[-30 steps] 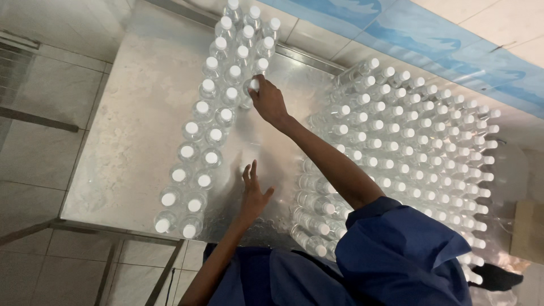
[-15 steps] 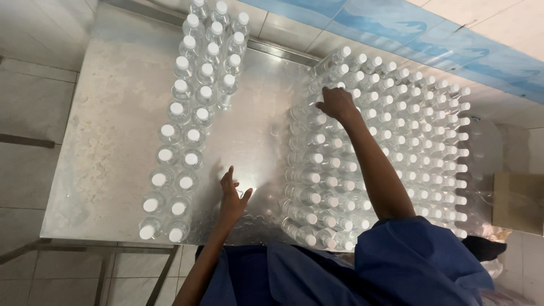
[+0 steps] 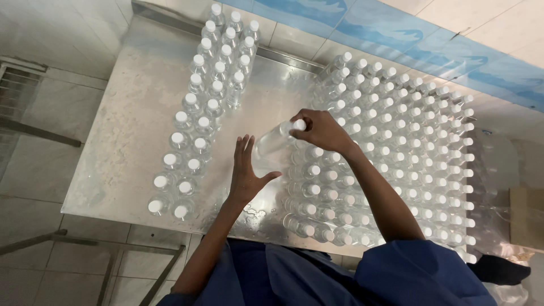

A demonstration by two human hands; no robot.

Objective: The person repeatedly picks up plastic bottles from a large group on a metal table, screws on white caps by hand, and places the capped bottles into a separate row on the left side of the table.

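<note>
Currently my right hand (image 3: 321, 129) grips a clear plastic bottle (image 3: 274, 146) by its white-capped neck, fingers closed around the top, so that the cap shows just at the 9 o'clock edge of my knuckles. This bottle is tilted, its body slanting down from the cap toward 7 o'clock, and it is held over the bare strip of the steel table (image 3: 136, 113). My left hand (image 3: 247, 173) is open and flat, fingers spread wide and pointing toward 12 o'clock, thumb out toward 3 o'clock; it holds nothing. Relative to that open palm, the bottle sits at about 1 o'clock, its lower body just beside my fingertips; I cannot tell whether they touch. At 3 o'clock from the bottle stands the large block of capped bottles (image 3: 396, 153), packed upright in close rows, and my right forearm crosses above its near-left part. At 9 to 11 o'clock from the bottle stands the narrow column of bottles (image 3: 198, 119), three wide at the far end and two wide at the near end, well apart from both hands.
</note>
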